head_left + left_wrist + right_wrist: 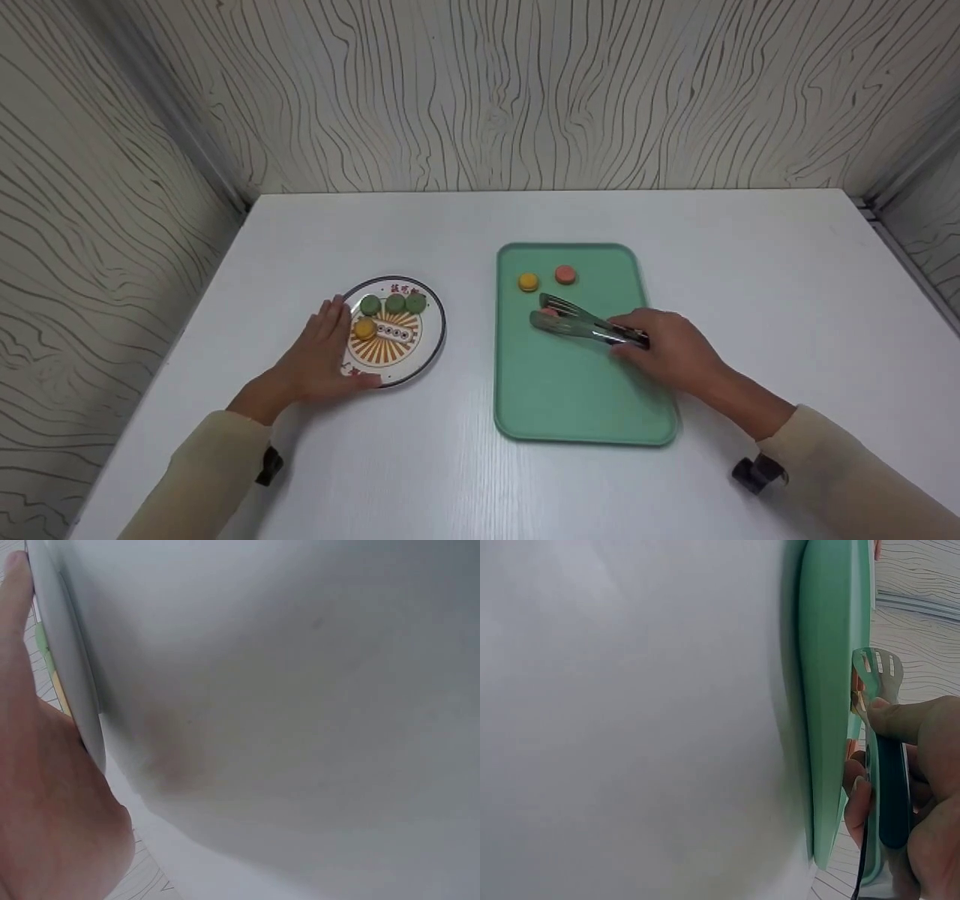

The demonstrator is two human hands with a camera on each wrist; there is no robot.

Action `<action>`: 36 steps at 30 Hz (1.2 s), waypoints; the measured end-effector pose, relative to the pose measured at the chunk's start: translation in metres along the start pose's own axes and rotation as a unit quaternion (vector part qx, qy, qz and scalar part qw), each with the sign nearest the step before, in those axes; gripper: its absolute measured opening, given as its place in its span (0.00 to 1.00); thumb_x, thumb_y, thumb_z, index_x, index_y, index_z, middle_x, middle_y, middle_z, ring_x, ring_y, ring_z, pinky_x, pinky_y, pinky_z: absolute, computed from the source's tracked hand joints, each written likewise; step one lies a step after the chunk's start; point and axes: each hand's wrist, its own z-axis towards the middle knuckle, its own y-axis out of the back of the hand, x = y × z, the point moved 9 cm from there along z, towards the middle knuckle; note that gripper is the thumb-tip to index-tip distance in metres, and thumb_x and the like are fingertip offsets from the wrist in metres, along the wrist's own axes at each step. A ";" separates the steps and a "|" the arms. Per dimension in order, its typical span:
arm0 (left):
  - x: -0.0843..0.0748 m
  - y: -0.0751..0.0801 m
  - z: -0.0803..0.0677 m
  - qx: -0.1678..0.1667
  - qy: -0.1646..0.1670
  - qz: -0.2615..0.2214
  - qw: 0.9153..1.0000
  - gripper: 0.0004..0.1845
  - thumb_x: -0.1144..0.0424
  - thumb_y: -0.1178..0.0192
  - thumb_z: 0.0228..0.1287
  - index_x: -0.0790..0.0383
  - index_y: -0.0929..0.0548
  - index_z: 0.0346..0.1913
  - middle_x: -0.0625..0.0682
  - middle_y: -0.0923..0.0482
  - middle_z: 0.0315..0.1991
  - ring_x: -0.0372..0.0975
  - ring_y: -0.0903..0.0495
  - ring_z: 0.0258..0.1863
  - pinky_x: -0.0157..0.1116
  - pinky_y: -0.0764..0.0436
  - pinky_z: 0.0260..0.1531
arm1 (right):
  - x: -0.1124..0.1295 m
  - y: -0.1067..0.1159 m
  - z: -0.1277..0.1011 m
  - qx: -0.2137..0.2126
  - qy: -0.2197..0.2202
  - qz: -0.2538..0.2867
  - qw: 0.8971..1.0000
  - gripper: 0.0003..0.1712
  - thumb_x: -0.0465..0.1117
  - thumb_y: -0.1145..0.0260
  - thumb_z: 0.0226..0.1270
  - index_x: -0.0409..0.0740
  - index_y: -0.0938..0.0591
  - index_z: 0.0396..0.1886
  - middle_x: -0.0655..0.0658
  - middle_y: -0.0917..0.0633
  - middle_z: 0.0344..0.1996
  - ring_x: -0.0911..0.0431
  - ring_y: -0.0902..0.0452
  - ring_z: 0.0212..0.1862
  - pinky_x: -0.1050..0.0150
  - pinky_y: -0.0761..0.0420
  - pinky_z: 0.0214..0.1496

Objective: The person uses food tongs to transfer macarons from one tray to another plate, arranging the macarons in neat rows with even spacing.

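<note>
My right hand [667, 349] grips a pair of metal tongs [581, 328] over the green tray [585, 405]. Between the tongs' tips a pink macaron [550, 312] shows, partly hidden; whether they squeeze it I cannot tell. A yellow macaron [528, 282] and another pink macaron [565, 274] lie farther back on the tray. At the left, my left hand [322, 360] rests against the rim of a round patterned plate [431, 341], fingers extended and thumb at its near edge. The plate bears a row of green macarons [395, 303] and one yellow macaron [365, 328].
Both the plate and the tray sit on a white table [465, 465], a strip of tabletop between them. Wood-grain patterned panels [495, 97] rise behind the table and at its sides. A dark wrist device [757, 472] hangs below the right sleeve.
</note>
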 end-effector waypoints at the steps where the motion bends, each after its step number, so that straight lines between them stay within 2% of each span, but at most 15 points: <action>1: 0.000 0.000 0.000 0.000 0.000 0.001 1.000 0.70 0.26 0.39 0.54 0.78 0.57 0.78 0.69 0.65 0.81 0.60 0.66 0.80 0.56 0.57 0.77 | 0.000 -0.001 0.001 0.000 0.001 -0.002 1.000 0.20 0.39 0.23 0.61 0.44 0.11 0.53 0.48 0.11 0.41 0.58 0.27 0.33 0.64 0.27 0.34; 11: 0.001 -0.003 0.000 0.014 0.006 -0.001 1.000 0.70 0.24 0.39 0.55 0.77 0.58 0.79 0.68 0.67 0.81 0.59 0.68 0.80 0.57 0.58 0.77 | 0.004 -0.004 0.005 -0.002 0.013 -0.001 1.000 0.19 0.38 0.23 0.60 0.44 0.11 0.52 0.49 0.11 0.40 0.59 0.28 0.31 0.65 0.29 0.32; 17: -0.003 0.002 0.000 0.001 -0.008 0.000 1.000 0.70 0.26 0.38 0.55 0.80 0.56 0.77 0.71 0.64 0.80 0.62 0.66 0.80 0.58 0.56 0.77 | 0.003 -0.003 0.004 -0.006 0.016 0.006 1.000 0.19 0.37 0.23 0.61 0.43 0.11 0.52 0.48 0.11 0.40 0.59 0.29 0.30 0.66 0.30 0.30; 36: -0.005 0.003 -0.001 0.004 -0.007 0.004 1.000 0.68 0.27 0.38 0.56 0.80 0.56 0.78 0.71 0.64 0.80 0.62 0.65 0.80 0.58 0.56 0.77 | 0.006 -0.001 0.006 -0.011 0.026 -0.004 1.000 0.18 0.39 0.24 0.62 0.43 0.11 0.53 0.47 0.11 0.43 0.59 0.25 0.34 0.62 0.25 0.36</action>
